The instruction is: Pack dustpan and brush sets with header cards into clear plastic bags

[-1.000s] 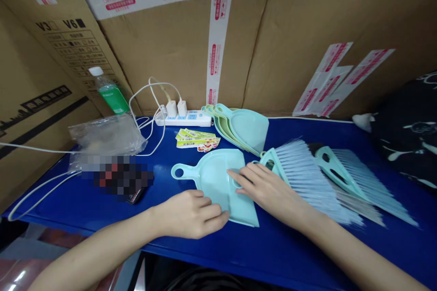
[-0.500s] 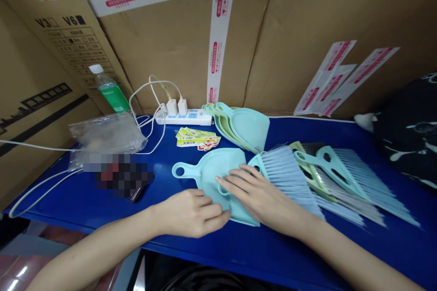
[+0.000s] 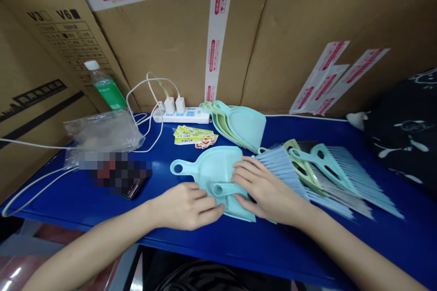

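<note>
A light blue dustpan (image 3: 216, 159) lies on the blue table, its ring handle pointing left. Over the pan, my right hand (image 3: 264, 188) grips the light blue handle of a hand brush (image 3: 223, 188), thumb below and fingers above. The brush's head is mostly hidden beneath that hand. Pale blue bristles (image 3: 285, 168) fan out behind the hand and wrist. My left hand (image 3: 191, 207) rests at the pan's near left side, fingers curled in. Its fingertips come close to the brush handle's end; whatever they pinch, if anything, is hidden.
More brushes (image 3: 324, 168), blue and green, overlap at the right. Stacked dustpans (image 3: 247, 125) stand against the cardboard (image 3: 164, 45). Label cards (image 3: 194, 136) lie near a power strip (image 3: 198, 116) with white cables. Leftward are a bottle (image 3: 109, 93), a plastic bag (image 3: 102, 132) and a blurred dark object (image 3: 118, 175).
My right hand has gone from lying flat over the brush handle to closing round it, and more of the handle shows. The left hand stays curled at the dustpan. The whole view has shifted slightly.
</note>
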A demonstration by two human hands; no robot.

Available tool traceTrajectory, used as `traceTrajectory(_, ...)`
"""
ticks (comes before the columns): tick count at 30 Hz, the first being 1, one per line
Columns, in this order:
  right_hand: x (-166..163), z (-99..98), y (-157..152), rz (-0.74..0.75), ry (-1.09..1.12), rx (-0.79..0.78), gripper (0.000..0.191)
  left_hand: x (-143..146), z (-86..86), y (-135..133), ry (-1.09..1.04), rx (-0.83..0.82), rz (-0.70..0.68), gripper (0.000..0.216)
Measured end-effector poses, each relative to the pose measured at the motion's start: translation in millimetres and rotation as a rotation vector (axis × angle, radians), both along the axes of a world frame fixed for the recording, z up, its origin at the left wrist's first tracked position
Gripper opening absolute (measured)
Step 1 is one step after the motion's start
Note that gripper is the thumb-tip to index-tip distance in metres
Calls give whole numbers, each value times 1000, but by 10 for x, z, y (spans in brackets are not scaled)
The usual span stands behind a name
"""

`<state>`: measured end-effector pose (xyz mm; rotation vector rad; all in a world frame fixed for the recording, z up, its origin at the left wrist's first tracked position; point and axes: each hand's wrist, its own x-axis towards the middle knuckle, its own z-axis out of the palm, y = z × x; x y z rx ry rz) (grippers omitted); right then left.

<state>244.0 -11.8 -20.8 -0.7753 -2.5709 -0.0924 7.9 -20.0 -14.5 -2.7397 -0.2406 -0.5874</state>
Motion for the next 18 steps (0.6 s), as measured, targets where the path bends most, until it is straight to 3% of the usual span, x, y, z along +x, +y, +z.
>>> traceTrajectory(5, -9, 62, 8, -26, 52, 99, 12, -74, 61, 93, -149, 52, 245, 22)
traceTrajectory(10, -7, 42, 34, -64, 69, 123, 9, -153, 85, 168, -296, -7, 470, 22)
traceTrajectory(15, -57, -20, 48, -57, 77, 62, 10, -190, 65, 231, -62, -196, 784, 23)
traceTrajectory(18, -85, -29, 46, -71, 79, 48, 11, -206, 60, 276, 34, -354, 875, 24)
